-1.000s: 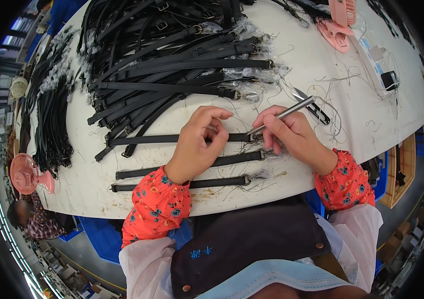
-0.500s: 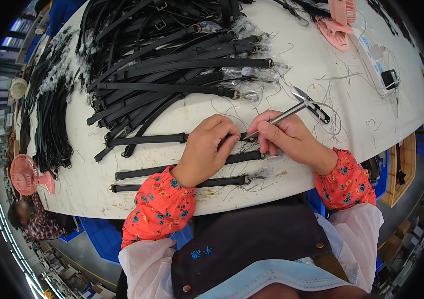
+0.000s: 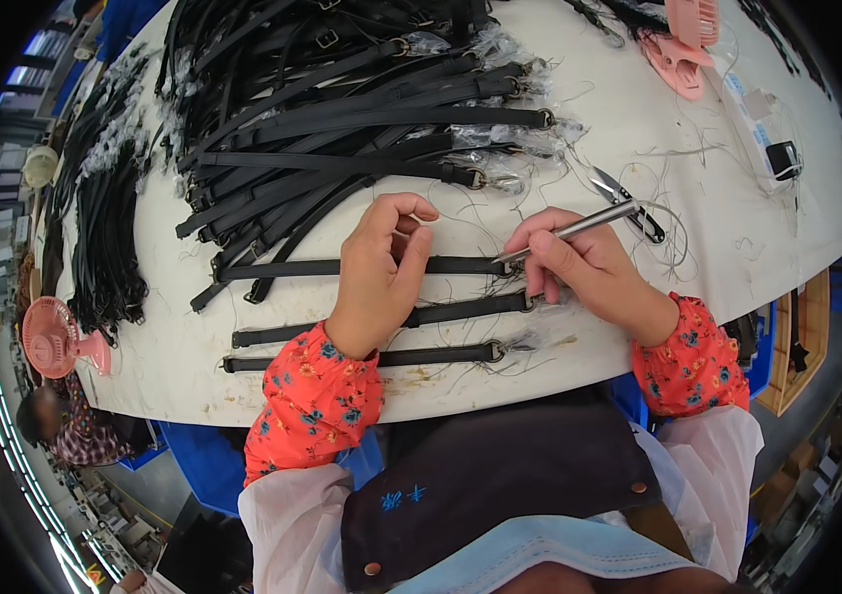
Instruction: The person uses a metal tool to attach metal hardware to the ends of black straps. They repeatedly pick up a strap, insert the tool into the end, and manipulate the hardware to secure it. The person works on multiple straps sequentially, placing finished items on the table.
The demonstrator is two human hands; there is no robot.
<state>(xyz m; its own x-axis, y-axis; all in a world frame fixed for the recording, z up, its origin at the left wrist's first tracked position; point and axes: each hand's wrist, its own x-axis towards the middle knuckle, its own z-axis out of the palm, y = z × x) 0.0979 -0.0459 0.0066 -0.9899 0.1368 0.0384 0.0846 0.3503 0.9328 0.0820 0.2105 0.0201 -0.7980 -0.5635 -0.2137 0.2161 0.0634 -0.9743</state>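
Note:
My left hand point(image 3: 381, 267) presses down on a black strap point(image 3: 292, 267) that lies flat across the white table point(image 3: 639, 148). My right hand point(image 3: 579, 262) grips a silver pen-like tool point(image 3: 579, 228), its tip touching the strap's right end near a metal buckle. Two more black straps point(image 3: 461, 309) lie parallel below, the lowest one point(image 3: 441, 353) near the table's front edge. Loose thread scraps lie around the strap ends.
A big heap of black straps point(image 3: 342, 109) fills the far middle of the table, and another bundle point(image 3: 104, 238) hangs at the left. Small snips point(image 3: 624, 198) lie right of the tool. Pink fans stand at the left point(image 3: 54, 337) and far right point(image 3: 684, 40).
My left hand has slid left along the strap and pressed flat. My right hand has lowered the tool's tip to the strap's right end.

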